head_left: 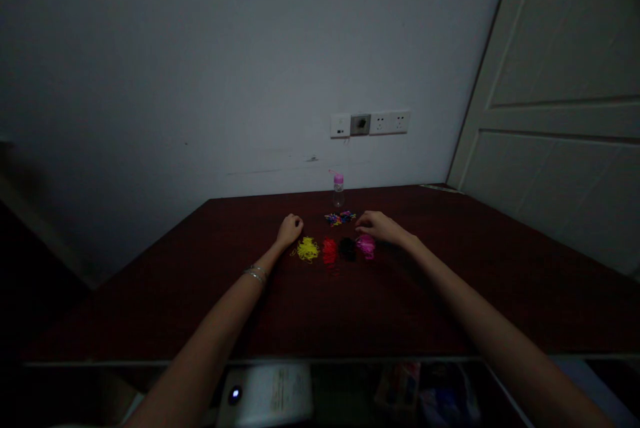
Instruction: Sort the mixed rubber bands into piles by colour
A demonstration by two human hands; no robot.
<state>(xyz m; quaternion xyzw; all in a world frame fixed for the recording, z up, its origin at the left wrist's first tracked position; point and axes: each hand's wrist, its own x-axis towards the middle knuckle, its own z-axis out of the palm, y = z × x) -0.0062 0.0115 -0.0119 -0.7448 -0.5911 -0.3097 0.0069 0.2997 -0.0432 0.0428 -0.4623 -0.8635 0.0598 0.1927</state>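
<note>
Four small heaps of tiny elastic bands lie in a row on the dark red table [450,281]: yellow [307,249], red [329,250], black [347,248] and pink [366,245]. A mixed-colour heap [339,218] lies behind them. My left hand [289,229] rests curled in a loose fist just behind the yellow heap, a bracelet on its wrist. My right hand [376,225] lies over the pink heap, its fingers bent toward the mixed heap; whether they pinch a band is too small to tell.
A small clear bottle with a pink cap [339,189] stands near the wall behind the heaps. Wall sockets [370,123] sit above it. A door [565,115] is at the right. A white device with a lit button [265,395] lies below the table's near edge.
</note>
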